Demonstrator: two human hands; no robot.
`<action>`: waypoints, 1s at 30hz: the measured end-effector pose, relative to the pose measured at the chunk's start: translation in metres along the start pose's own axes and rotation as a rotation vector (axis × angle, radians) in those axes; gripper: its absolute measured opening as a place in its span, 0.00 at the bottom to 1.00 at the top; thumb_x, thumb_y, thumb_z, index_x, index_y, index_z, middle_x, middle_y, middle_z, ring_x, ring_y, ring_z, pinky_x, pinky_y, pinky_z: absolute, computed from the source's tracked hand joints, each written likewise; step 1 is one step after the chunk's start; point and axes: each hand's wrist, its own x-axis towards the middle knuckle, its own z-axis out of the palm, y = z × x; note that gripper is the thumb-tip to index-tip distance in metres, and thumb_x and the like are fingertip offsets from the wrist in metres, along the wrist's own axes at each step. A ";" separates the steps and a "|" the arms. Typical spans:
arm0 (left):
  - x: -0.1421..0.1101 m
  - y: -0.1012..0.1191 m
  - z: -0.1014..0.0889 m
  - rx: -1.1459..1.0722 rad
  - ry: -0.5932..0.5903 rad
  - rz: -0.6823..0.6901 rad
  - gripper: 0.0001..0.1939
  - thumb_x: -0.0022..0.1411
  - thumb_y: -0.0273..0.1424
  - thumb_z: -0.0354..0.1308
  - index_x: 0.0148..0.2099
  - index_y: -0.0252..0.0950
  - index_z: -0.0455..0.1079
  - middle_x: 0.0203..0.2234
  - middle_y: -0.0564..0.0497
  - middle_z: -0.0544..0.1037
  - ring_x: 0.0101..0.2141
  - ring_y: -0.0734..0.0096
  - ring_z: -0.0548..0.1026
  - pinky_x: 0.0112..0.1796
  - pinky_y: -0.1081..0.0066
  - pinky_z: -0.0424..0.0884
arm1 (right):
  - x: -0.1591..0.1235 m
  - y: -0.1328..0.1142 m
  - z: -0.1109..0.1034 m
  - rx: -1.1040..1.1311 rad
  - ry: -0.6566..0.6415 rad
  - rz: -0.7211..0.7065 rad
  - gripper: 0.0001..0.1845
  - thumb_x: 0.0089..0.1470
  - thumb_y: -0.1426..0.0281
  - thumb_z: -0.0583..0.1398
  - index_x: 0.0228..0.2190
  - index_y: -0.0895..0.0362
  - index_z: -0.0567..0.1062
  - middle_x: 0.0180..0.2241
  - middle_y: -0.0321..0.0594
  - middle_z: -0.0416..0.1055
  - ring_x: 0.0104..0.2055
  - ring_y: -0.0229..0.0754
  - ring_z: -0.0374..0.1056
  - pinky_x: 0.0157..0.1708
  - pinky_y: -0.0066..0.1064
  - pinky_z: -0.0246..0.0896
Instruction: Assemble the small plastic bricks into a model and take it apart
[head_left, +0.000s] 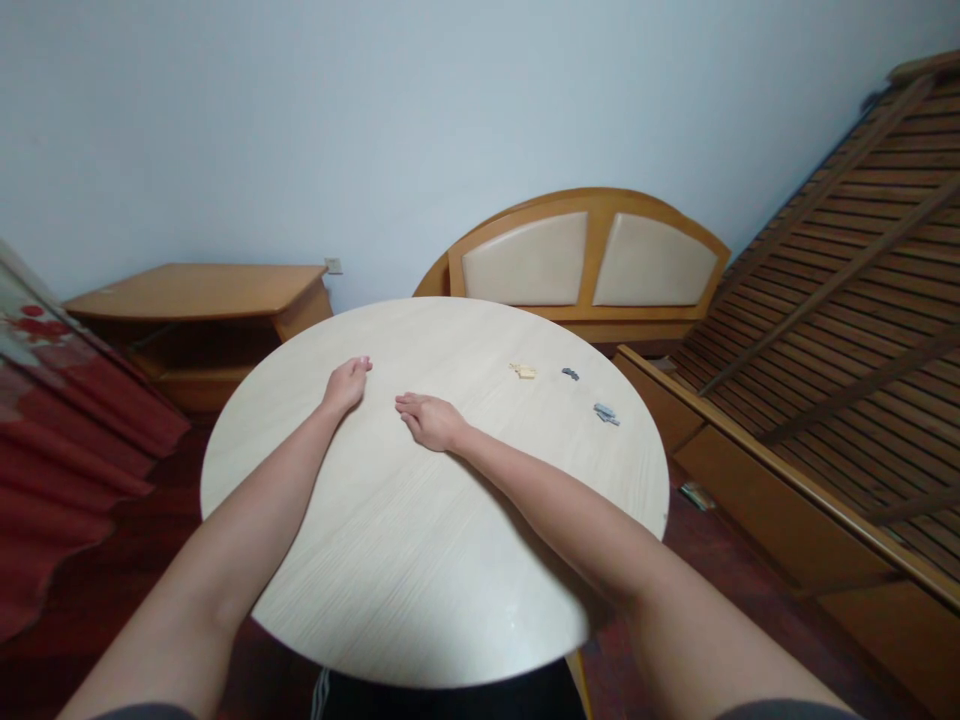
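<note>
My left hand (348, 385) is on the left side of the round pale wooden table (420, 560), its fingers curled in and the thumb on top. Whatever may be inside that fist is hidden from this angle. To its right, my right hand (430, 421) rests at the tabletop, back upward, with the fingers stretched out toward the left hand. No object shows in it. Farther right on the table lie three small groups of pieces: cream-yellow pieces (526, 372), dark grey pieces (571, 374) and light grey-blue pieces (606, 413).
Behind the table stands a wooden headboard (589, 250) with cream panels. A low wooden cabinet (202, 290) is at the back left, near a red curtain (60, 480). On the right are a slatted bed base (847, 260) and a bed frame (780, 520).
</note>
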 end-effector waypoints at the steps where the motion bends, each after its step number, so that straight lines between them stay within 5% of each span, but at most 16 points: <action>1: -0.001 0.001 0.000 0.007 -0.002 0.001 0.25 0.71 0.40 0.42 0.48 0.32 0.76 0.51 0.41 0.81 0.54 0.59 0.76 0.56 0.64 0.67 | -0.010 0.010 -0.005 0.015 0.006 0.016 0.19 0.68 0.71 0.52 0.52 0.61 0.78 0.59 0.47 0.72 0.65 0.45 0.65 0.66 0.38 0.59; 11: -0.002 0.001 0.003 0.064 -0.015 0.006 0.25 0.71 0.42 0.41 0.48 0.34 0.77 0.50 0.41 0.81 0.53 0.57 0.76 0.55 0.63 0.68 | -0.142 0.116 -0.083 -0.007 0.159 0.254 0.23 0.68 0.63 0.51 0.51 0.57 0.80 0.57 0.47 0.74 0.62 0.50 0.69 0.64 0.48 0.63; 17: -0.003 0.004 0.004 0.110 -0.024 0.021 0.25 0.71 0.42 0.41 0.47 0.34 0.77 0.51 0.41 0.81 0.54 0.55 0.76 0.54 0.62 0.68 | -0.170 0.138 -0.096 -0.065 0.200 0.322 0.22 0.65 0.64 0.52 0.49 0.57 0.81 0.56 0.46 0.75 0.60 0.50 0.71 0.64 0.48 0.64; 23: -0.003 0.004 0.006 0.132 -0.015 0.025 0.25 0.71 0.42 0.40 0.47 0.36 0.76 0.51 0.41 0.81 0.53 0.55 0.76 0.54 0.63 0.68 | -0.163 0.119 -0.099 -0.182 0.211 0.301 0.22 0.67 0.63 0.51 0.50 0.56 0.80 0.57 0.46 0.74 0.61 0.50 0.70 0.63 0.48 0.65; 30: -0.005 0.009 0.013 0.182 -0.023 0.054 0.25 0.72 0.43 0.40 0.46 0.36 0.76 0.50 0.40 0.81 0.52 0.52 0.76 0.52 0.61 0.69 | -0.111 0.027 -0.059 -0.140 0.127 0.034 0.23 0.70 0.63 0.49 0.58 0.57 0.74 0.62 0.49 0.68 0.66 0.49 0.63 0.67 0.49 0.55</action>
